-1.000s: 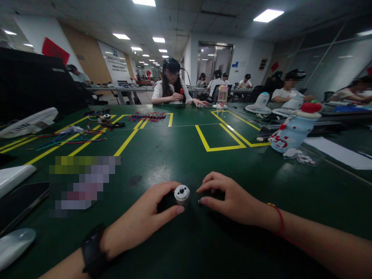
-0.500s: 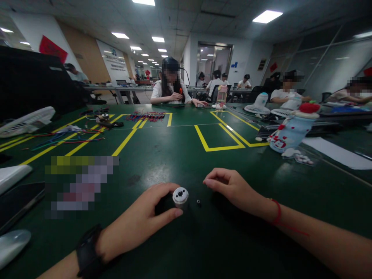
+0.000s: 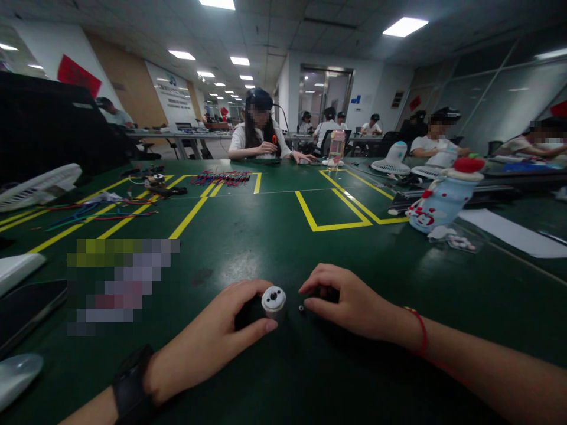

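Nearby, left hand (image 3: 212, 339) fingers clasp the motor (image 3: 273, 301); right hand (image 3: 349, 304) fingers pinch beside a small ring (image 3: 302, 308).

Bare forearms; black watch (image 3: 128, 386) on the left wrist, red string bracelet (image 3: 420, 337) on the right.

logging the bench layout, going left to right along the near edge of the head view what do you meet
black watch → left hand → small silver motor → tiny black ring → right hand → red wrist string
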Motion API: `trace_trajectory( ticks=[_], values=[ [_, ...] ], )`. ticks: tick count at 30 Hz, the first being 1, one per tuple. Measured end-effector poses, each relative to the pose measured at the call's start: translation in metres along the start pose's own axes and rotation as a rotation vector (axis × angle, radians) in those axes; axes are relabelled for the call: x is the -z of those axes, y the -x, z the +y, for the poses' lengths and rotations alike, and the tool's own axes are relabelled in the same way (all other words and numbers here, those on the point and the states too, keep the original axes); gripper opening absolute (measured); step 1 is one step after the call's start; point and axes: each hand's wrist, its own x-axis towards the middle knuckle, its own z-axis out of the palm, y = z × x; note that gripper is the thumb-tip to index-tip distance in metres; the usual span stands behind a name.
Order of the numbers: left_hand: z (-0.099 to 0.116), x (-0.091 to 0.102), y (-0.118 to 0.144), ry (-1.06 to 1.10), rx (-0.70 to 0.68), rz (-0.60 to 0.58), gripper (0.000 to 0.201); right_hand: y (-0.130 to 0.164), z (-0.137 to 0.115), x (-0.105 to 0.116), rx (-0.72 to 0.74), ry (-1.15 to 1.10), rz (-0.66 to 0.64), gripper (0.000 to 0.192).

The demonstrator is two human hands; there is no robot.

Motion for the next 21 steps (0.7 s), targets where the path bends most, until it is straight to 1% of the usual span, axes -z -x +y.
trace_trajectory(
  ticks=[2,4,6,8,11,13,15,18,21],
  values=[
    [-0.001,0.000,0.000,0.004,-0.007,0.000,0.036,0.002,-0.002,-0.004,0.080,0.108,-0.023,0.019],
    [-0.001,0.000,0.000,0.009,-0.011,-0.003,0.035,0.001,-0.004,-0.007,0.115,0.161,-0.024,0.016],
    [0.001,0.000,-0.001,0.017,-0.017,-0.016,0.034,-0.001,-0.007,-0.008,0.112,0.136,-0.009,0.012],
    [0.002,0.001,-0.003,0.026,-0.028,-0.032,0.033,-0.005,-0.012,-0.006,0.121,0.054,0.030,0.012],
    [0.003,0.001,-0.004,0.039,-0.040,-0.048,0.031,-0.014,-0.025,-0.003,0.197,-0.032,0.098,0.013],
    [0.002,0.001,-0.004,0.045,-0.038,-0.048,0.031,-0.019,-0.035,-0.002,0.243,-0.016,0.109,0.013],
    [0.001,0.000,-0.004,0.049,-0.030,-0.049,0.032,-0.024,-0.042,-0.003,0.268,0.045,0.085,0.013],
    [0.000,0.000,-0.003,0.058,-0.025,-0.055,0.032,-0.028,-0.046,-0.005,0.261,0.112,0.034,0.014],
    [0.001,0.001,-0.003,0.064,-0.027,-0.064,0.031,-0.026,-0.045,-0.003,0.203,0.051,0.004,0.015]
  ],
)
